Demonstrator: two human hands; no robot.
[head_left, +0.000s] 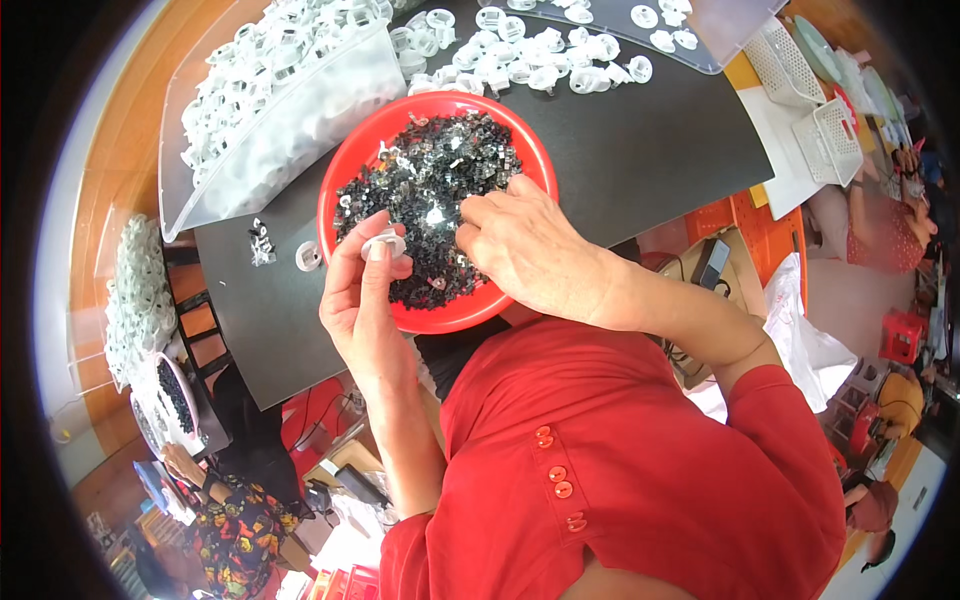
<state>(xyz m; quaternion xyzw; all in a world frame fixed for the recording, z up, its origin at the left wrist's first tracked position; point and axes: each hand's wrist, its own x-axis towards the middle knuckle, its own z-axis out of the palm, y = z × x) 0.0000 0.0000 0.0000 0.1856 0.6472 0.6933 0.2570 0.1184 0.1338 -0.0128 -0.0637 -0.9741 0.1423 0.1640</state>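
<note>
My left hand (352, 300) pinches a white round plastic part (388, 241) between thumb and fingers, over the near left rim of a red bowl (541, 165). Many small black pieces (425, 170), with some clear or shiny ones among them, fill the bowl. My right hand (535, 245) reaches over the bowl's right side with its fingers curled together at the pieces. Whatever its fingertips grip is hidden from view. Left of the bowl, another white round part (308, 256) lies on the dark table (640, 160) beside a little cluster of small pieces (262, 243).
A clear bin (290, 140) heaped with white parts stands beyond the bowl to the left. More loose white parts (540, 60) lie at the far side, near a clear tray (715, 35). White baskets (830, 140) stand at far right. A co-worker's hand (183, 465) shows at lower left.
</note>
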